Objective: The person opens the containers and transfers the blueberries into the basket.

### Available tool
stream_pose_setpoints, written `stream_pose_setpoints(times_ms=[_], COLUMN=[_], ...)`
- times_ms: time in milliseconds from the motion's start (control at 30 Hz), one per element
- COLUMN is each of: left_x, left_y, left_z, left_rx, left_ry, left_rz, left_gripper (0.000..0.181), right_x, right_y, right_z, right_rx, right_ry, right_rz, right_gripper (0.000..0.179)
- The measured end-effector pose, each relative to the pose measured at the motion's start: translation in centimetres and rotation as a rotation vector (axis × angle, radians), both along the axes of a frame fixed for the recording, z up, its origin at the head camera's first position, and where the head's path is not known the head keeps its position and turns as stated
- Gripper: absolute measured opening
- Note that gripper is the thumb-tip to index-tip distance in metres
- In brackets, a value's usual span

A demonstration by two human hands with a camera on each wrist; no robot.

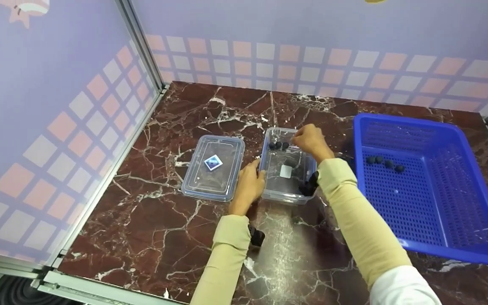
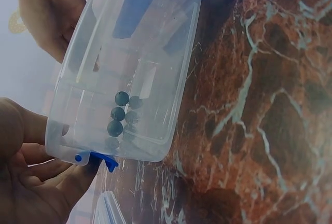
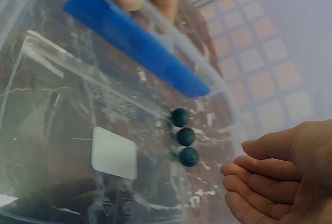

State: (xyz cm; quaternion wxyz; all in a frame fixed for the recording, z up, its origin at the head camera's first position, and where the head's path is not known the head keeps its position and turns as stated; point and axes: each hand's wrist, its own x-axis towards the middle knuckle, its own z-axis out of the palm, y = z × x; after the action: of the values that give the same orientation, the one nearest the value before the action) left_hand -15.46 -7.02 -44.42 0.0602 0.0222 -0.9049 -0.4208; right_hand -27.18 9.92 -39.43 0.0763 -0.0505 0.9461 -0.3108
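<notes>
Clear plastic box, left hand pinching its side, right hand half-curled, anything held hidden, dark balls inside.

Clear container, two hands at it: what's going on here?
A person's left hand grips the clear container; their right hand is at its far right corner, whether it holds anything is hidden. Three dark balls sit in the container, four more in the blue basket. A clear lid lies left of the container.
</notes>
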Motion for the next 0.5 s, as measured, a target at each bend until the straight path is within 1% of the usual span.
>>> stream_pose_setpoints(times_ms=[133, 300, 400, 500], left_x=[0.1, 0.0, -0.1, -0.1], left_y=[0.2, 0.2, 0.2, 0.1], left_z=[0.0, 0.1, 0.0, 0.0], left_rx=[0.004, 0.0, -0.005, -0.007], left_ry=[0.0, 0.01, 0.02, 0.03], left_rz=[-0.002, 0.002, 0.003, 0.005], left_gripper=[0.038, 0.038, 0.038, 0.038], right_x=[-0.3, -0.8, -0.9, -1.0], right_y=[-0.7, -1.4, -1.7, -1.8], right_z=[-0.9, -1.7, -2.0, -2.4], right_rx=[0.062, 0.175, 0.179, 0.138], right_ry=[-0.002, 0.063, 0.08, 0.08], right_rz=[0.02, 0.058, 0.058, 0.045], right_gripper=[0.027, 0.026, 0.025, 0.024])
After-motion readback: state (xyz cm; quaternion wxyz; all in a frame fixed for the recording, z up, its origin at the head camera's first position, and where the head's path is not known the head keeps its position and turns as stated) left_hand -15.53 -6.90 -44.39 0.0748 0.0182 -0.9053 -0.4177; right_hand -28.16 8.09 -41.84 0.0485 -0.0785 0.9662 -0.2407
